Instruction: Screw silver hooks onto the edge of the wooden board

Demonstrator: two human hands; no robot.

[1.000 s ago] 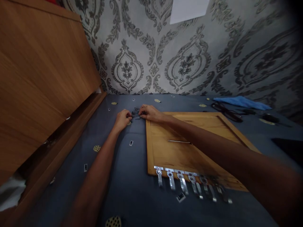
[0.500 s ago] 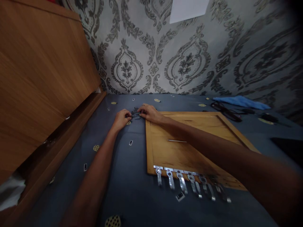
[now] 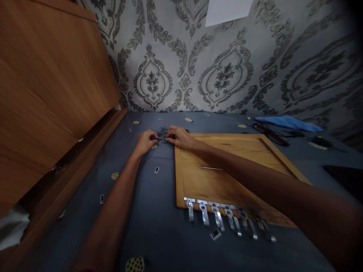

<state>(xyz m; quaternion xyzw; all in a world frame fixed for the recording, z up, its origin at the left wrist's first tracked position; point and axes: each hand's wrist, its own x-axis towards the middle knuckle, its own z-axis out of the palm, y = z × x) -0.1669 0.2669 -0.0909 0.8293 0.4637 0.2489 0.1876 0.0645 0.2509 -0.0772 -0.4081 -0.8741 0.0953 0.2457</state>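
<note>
Silvery metal, in a small slim piece [image 3: 161, 138], spans the gap between the two hands, just left of the far left corner of a yellow-brown, framed wooden panel [image 3: 179, 181] lying flat on blue-grey printed cloth [image 3: 159, 211]. The left hand [image 3: 145, 143] has its grip pinched nearly closed, thumb against finger, on the piece's left end; the right hand [image 3: 180, 138], its wrist above the panel's corner, pinches the other end in like manner, though exact fingertip contact is too small to resolve. Compared with half a second earlier, when a pale curved outline showed between the fingertips, the piece now appears as a straighter line, while both hands have scarcely shifted; this suggests fine turning or adjusting in the fingers, the handling unfinished. Small dark metal parts [image 3: 163, 130] lie just beyond. Unmoved are the thin metal rod [image 3: 210, 167] on the panel and the row of shiny metal clips [image 3: 217, 218] along its near edge
</note>
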